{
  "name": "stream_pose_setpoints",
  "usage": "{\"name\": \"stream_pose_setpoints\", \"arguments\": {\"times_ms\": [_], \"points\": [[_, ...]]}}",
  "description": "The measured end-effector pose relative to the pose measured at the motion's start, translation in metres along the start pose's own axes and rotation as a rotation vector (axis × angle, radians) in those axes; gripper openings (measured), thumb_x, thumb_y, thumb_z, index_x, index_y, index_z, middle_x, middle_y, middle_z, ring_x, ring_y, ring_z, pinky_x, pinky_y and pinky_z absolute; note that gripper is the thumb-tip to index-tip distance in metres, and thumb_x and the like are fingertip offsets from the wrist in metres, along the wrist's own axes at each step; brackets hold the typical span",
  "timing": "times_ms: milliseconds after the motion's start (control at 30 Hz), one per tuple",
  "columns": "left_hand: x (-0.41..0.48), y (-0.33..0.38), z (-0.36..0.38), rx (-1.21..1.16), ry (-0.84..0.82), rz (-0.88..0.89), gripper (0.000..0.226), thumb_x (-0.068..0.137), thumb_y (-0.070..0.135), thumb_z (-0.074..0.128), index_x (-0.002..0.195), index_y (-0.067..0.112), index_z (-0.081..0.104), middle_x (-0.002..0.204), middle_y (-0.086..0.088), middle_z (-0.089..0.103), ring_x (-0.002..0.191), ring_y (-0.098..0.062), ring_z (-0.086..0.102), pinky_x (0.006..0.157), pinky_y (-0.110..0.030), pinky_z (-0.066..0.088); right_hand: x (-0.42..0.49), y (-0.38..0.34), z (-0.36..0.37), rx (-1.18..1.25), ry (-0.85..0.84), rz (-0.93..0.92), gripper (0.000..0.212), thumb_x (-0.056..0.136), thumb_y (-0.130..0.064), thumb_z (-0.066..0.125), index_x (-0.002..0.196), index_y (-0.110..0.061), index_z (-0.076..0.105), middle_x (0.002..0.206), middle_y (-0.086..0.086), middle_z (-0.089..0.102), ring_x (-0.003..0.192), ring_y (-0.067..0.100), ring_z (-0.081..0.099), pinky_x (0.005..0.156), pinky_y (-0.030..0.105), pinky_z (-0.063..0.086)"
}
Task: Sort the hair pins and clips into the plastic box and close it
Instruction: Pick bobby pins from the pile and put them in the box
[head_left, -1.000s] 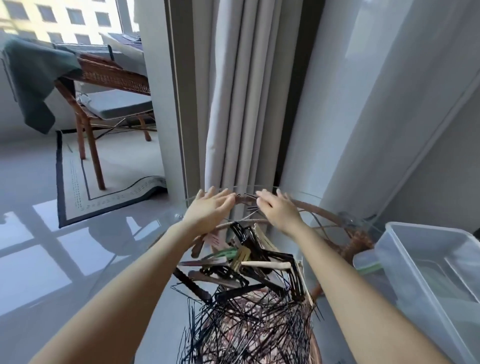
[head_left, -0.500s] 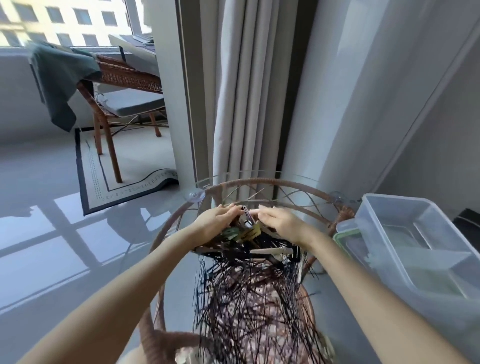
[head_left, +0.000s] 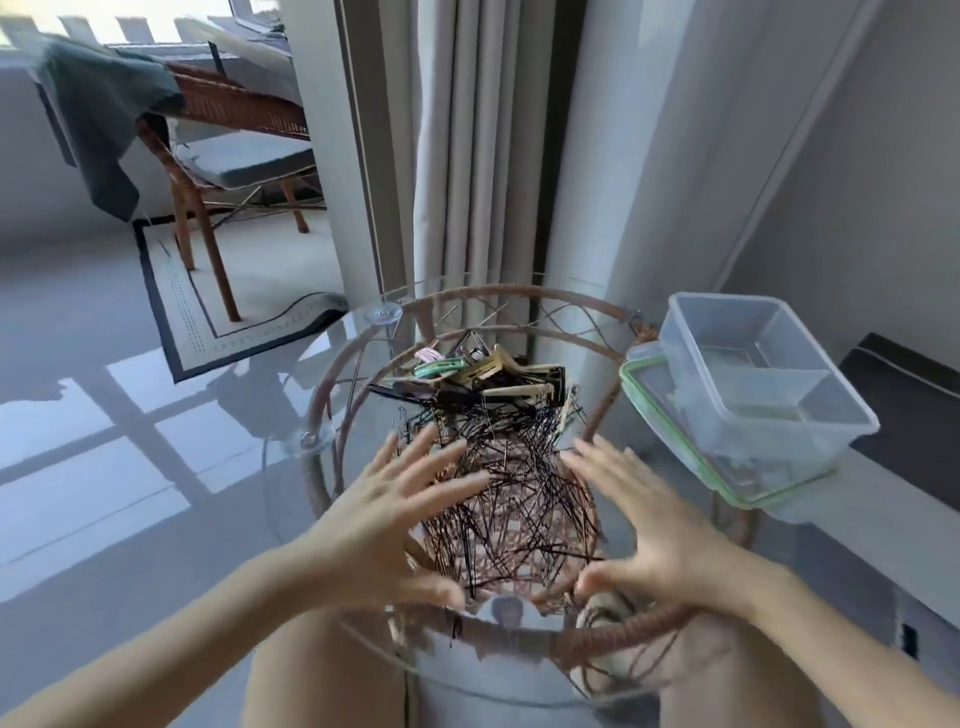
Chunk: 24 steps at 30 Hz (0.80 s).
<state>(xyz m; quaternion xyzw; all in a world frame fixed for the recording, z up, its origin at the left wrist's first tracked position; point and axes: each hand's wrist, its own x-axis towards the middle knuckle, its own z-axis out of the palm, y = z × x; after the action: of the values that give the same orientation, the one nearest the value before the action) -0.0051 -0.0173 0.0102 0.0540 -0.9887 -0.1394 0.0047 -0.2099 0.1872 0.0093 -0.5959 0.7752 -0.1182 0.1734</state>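
Note:
A heap of thin black hair pins (head_left: 511, 488) lies spread on a round glass table top (head_left: 291, 467) with a rattan frame. Behind it sits a bunch of bigger hair clips (head_left: 488, 376), black, gold, green and pink. My left hand (head_left: 400, 514) hovers open at the left of the pins, fingers spread, holding nothing. My right hand (head_left: 649, 525) hovers open at their right, equally empty. A clear plastic box (head_left: 753, 384) with a divider stands at the table's right edge, resting on its green-rimmed lid (head_left: 675, 441).
A grey curtain (head_left: 483, 156) hangs just behind the table. A rattan chair (head_left: 218, 156) with a green cloth over it stands at the far left on a bordered rug (head_left: 176, 322). A dark object (head_left: 904, 410) lies right of the box.
Both hands have let go of the clips at the far side and pulled back toward me, now spread on either side of the pin heap. The camera has tilted down.

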Motion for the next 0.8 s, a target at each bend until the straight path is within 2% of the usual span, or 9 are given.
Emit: {"name": "stream_pose_setpoints", "arguments": {"times_ms": [100, 233, 333, 400, 467, 500, 567, 700, 800], "points": [[-0.009, 0.022, 0.023, 0.123, -0.028, 0.061, 0.103, 0.055, 0.091, 0.035, 0.138, 0.053, -0.011, 0.152, 0.013, -0.022, 0.139, -0.013, -0.032, 0.109, -0.045, -0.025, -0.01, -0.008, 0.02, -0.162, -0.046, -0.006, 0.116, 0.052, -0.092, 0.034, 0.139, -0.042, -0.024, 0.153, -0.01, -0.028, 0.137, 0.005, -0.032, 0.117, 0.039, -0.017], [0.003, 0.027, 0.029, 0.168, 0.008, -0.03, 0.098, 0.065, 0.088, 0.033, 0.14, 0.048, -0.015, 0.153, 0.008, -0.021, 0.138, -0.021, -0.032, 0.11, -0.047, -0.021, 0.003, -0.017, 0.027, -0.212, -0.011, 0.04, 0.116, 0.049, -0.094, 0.019, 0.138, -0.036, -0.028, 0.155, -0.002, -0.024, 0.141, 0.014, -0.028, 0.116, 0.047, -0.015], [0.02, 0.024, 0.027, 0.215, 0.041, -0.071, 0.091, 0.07, 0.085, 0.025, 0.143, 0.042, -0.01, 0.154, 0.004, -0.017, 0.138, -0.025, -0.029, 0.111, -0.049, -0.023, 0.022, -0.024, 0.026, -0.197, 0.078, 0.054, 0.115, 0.054, -0.091, 0.015, 0.148, -0.029, -0.008, 0.159, -0.001, -0.004, 0.146, 0.017, -0.01, 0.119, 0.046, -0.006], [0.034, 0.017, 0.026, 0.248, 0.101, -0.068, 0.088, 0.072, 0.083, 0.016, 0.146, 0.037, 0.001, 0.157, -0.001, -0.001, 0.142, -0.029, -0.017, 0.114, -0.051, -0.017, 0.039, -0.025, 0.026, -0.214, 0.193, 0.034, 0.109, 0.062, -0.087, 0.011, 0.149, -0.022, 0.016, 0.155, 0.005, 0.022, 0.144, 0.022, 0.016, 0.118, 0.045, 0.01], [0.049, 0.01, 0.024, 0.257, 0.148, -0.072, 0.087, 0.075, 0.08, 0.011, 0.146, 0.03, 0.016, 0.156, -0.003, 0.018, 0.143, -0.031, 0.0, 0.114, -0.053, -0.007, 0.054, -0.025, 0.023, -0.199, 0.328, -0.005, 0.097, 0.073, -0.082, 0.018, 0.138, -0.014, 0.041, 0.136, 0.007, 0.05, 0.127, 0.026, 0.043, 0.107, 0.044, 0.033], [0.055, 0.006, 0.022, 0.248, 0.158, -0.072, 0.088, 0.075, 0.079, 0.009, 0.146, 0.028, 0.021, 0.154, -0.003, 0.024, 0.144, -0.03, 0.006, 0.115, -0.052, -0.004, 0.061, -0.024, 0.021, -0.187, 0.378, -0.017, 0.088, 0.077, -0.076, 0.025, 0.132, -0.011, 0.049, 0.126, 0.006, 0.057, 0.117, 0.026, 0.05, 0.1, 0.043, 0.041], [0.066, 0.001, 0.02, 0.212, 0.184, -0.067, 0.091, 0.074, 0.079, 0.004, 0.144, 0.025, 0.028, 0.151, -0.003, 0.031, 0.144, -0.029, 0.013, 0.116, -0.049, -0.001, 0.071, -0.024, 0.018, -0.158, 0.422, -0.034, 0.07, 0.082, -0.062, 0.036, 0.125, -0.009, 0.055, 0.117, 0.006, 0.061, 0.108, 0.026, 0.053, 0.093, 0.043, 0.045], [0.074, -0.004, 0.02, 0.173, 0.3, -0.124, 0.093, 0.075, 0.079, 0.005, 0.137, 0.021, 0.042, 0.143, -0.004, 0.045, 0.141, -0.028, 0.027, 0.118, -0.05, 0.012, 0.067, -0.02, 0.008, 0.074, 0.493, -0.075, 0.047, 0.085, -0.039, 0.058, 0.124, -0.013, 0.057, 0.121, 0.002, 0.06, 0.115, 0.02, 0.05, 0.1, 0.037, 0.04], [0.075, -0.003, 0.017, 0.141, 0.377, -0.201, 0.091, 0.076, 0.078, 0.008, 0.135, 0.02, 0.046, 0.14, -0.004, 0.049, 0.139, -0.027, 0.031, 0.117, -0.048, 0.011, 0.049, -0.01, -0.017, 0.07, 0.75, -0.022, 0.04, 0.081, -0.031, 0.056, 0.115, -0.011, 0.063, 0.116, 0.002, 0.064, 0.109, 0.018, 0.054, 0.098, 0.028, 0.036]]}}
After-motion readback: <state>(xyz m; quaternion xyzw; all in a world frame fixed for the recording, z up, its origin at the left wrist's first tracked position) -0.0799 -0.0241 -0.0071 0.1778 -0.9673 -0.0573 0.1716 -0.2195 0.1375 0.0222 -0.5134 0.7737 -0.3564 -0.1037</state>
